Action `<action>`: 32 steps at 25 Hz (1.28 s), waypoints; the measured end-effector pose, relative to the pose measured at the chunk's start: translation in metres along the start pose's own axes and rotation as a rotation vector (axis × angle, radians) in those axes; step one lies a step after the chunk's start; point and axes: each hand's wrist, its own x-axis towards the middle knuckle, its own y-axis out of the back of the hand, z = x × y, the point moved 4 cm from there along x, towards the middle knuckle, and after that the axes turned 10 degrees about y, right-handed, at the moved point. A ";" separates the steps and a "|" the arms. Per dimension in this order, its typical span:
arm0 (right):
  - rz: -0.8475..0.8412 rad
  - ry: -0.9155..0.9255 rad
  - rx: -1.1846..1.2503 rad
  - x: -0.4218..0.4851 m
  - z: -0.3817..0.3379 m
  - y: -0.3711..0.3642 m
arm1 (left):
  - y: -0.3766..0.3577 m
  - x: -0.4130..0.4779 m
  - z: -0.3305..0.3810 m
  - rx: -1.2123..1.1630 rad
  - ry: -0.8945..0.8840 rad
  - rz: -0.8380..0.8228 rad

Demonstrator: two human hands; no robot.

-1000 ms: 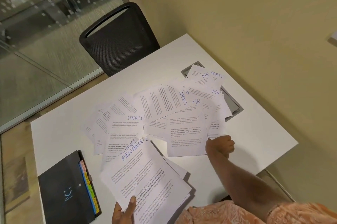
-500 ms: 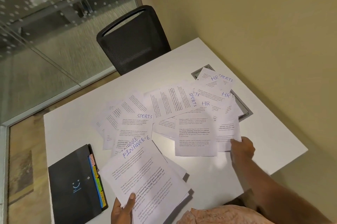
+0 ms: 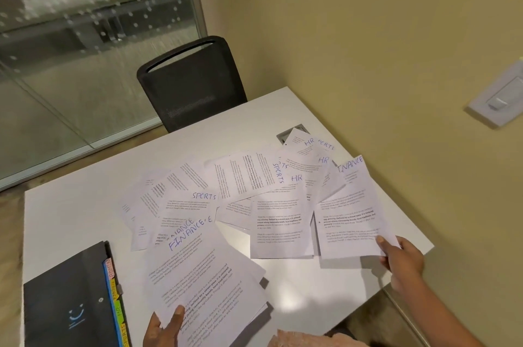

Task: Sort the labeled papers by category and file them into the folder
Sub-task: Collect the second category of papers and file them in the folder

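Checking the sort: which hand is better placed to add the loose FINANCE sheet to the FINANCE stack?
Right: the right hand pinches the FINANCE sheet, while the left hand holds the FINANCE stack.

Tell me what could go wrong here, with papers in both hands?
The right hand pinches the FINANCE sheet by one corner only, so it may droop and drag the loose papers beneath. The stack in the left hand is fanned out and gripped at its bottom edge; sheets could slide off. Many papers on the table overlap and hide their labels, so one might be misfiled in the folder.
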 end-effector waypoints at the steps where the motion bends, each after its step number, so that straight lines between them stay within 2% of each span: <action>1: -0.003 -0.006 0.026 -0.004 -0.002 0.003 | -0.001 0.000 0.003 0.018 0.002 -0.018; 3: -0.011 -0.009 0.062 -0.012 -0.006 0.006 | -0.003 0.005 0.002 0.042 0.025 -0.064; 6: -0.037 0.006 0.101 -0.023 -0.012 0.006 | 0.003 0.020 -0.006 0.073 0.046 0.033; 9: -0.053 0.027 0.120 -0.037 -0.018 0.007 | 0.010 0.032 -0.014 0.077 0.077 0.033; 14: -0.137 0.032 0.155 -0.067 -0.036 -0.001 | 0.016 0.043 -0.024 -0.025 0.100 -0.015; 20: -0.421 0.032 0.045 -0.128 -0.040 -0.059 | -0.015 0.020 -0.013 -0.044 0.094 -0.133; 26: -0.641 0.166 -0.104 -0.172 -0.014 -0.117 | -0.036 0.000 0.001 -0.038 0.082 -0.252; 32: -0.771 0.115 -0.141 -0.194 0.010 -0.146 | -0.030 0.003 0.000 0.015 0.058 -0.195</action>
